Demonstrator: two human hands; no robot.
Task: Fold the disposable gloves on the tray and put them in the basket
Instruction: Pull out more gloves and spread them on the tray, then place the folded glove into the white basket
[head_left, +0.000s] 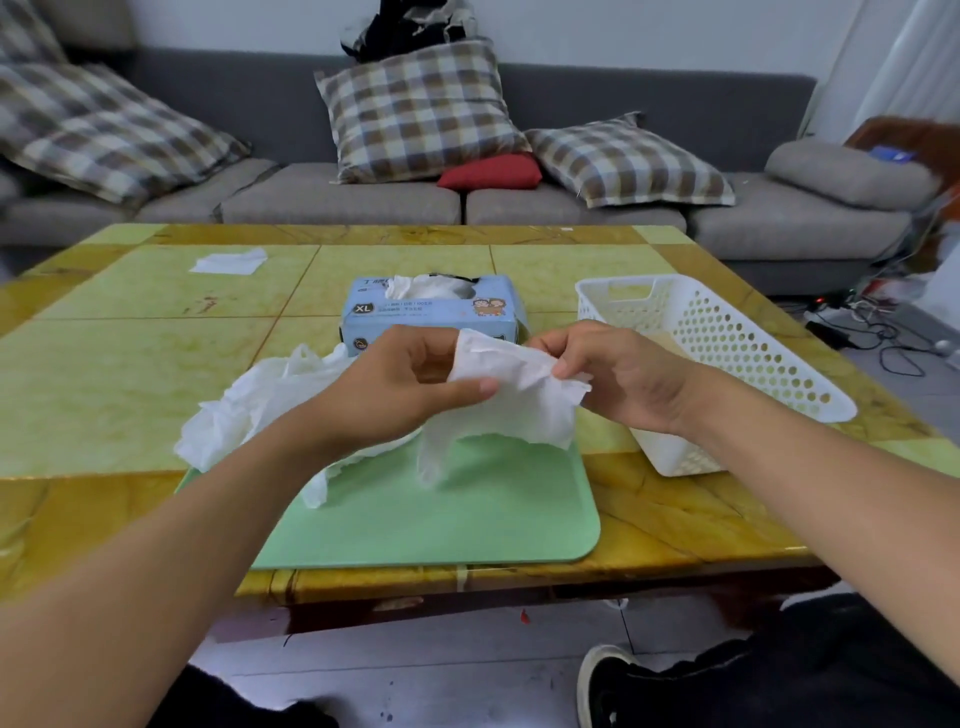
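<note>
Fingers of both hands pinch one glove (511, 395) above one tray (467, 519), beside one basket (727, 332).

We are in a home living room. A long grey sofa (519, 208) runs along the far wall, strewn with plaid cushions (421, 111) and a small red pillow (491, 171). In front of it we sit at a low desk (130, 364) with a glossy yellow-green marble top. Power cables (872, 332) tangle on the floor at the right, beside a pale curtain (914, 57).
</note>
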